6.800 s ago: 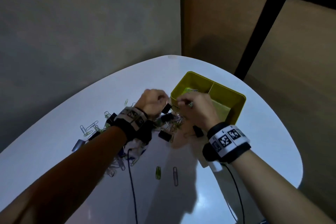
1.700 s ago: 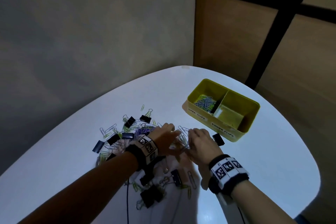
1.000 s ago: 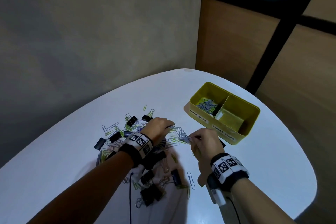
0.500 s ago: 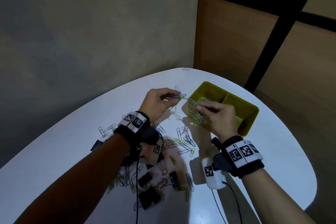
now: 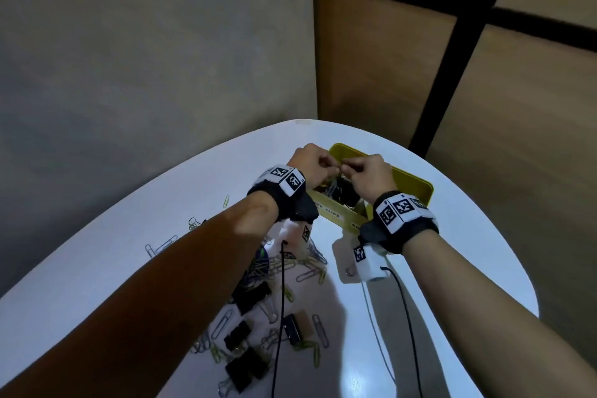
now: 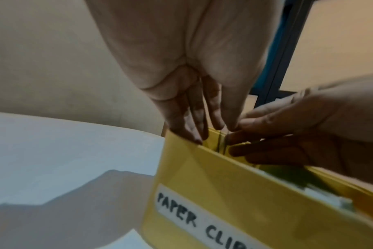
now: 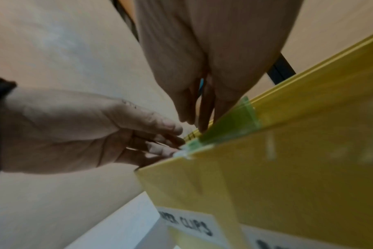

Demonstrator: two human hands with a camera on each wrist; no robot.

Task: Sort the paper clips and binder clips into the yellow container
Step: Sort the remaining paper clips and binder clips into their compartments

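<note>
The yellow container (image 5: pixel 417 183) stands at the table's far side, its near wall labelled "PAPER CLIPS" (image 6: pixel 181 217). Both hands hover together over its left compartment. My left hand (image 5: pixel 332 168) and right hand (image 5: pixel 348 170) have curled fingers that meet tip to tip, pinching a tangle of paper clips (image 5: pixel 332 191) that dangles into the compartment. In the left wrist view a thin wire clip (image 6: pixel 220 143) hangs between my left hand (image 6: pixel 202 128) and right hand (image 6: pixel 236 134), just inside the container rim. The right wrist view shows the right hand (image 7: pixel 199 121) and left hand (image 7: pixel 170 139) meeting beside the green divider (image 7: pixel 230 124).
A loose pile of paper clips (image 5: pixel 284 263) and black binder clips (image 5: pixel 248 297) lies on the white table (image 5: pixel 468 268) under my left forearm. More binder clips (image 5: pixel 247 370) sit near the front edge. Cables (image 5: pixel 405 317) trail from both wrist units.
Both hands rose from the pile with paper clips and moved away and to the right, from in front of the container to above its left compartment.
</note>
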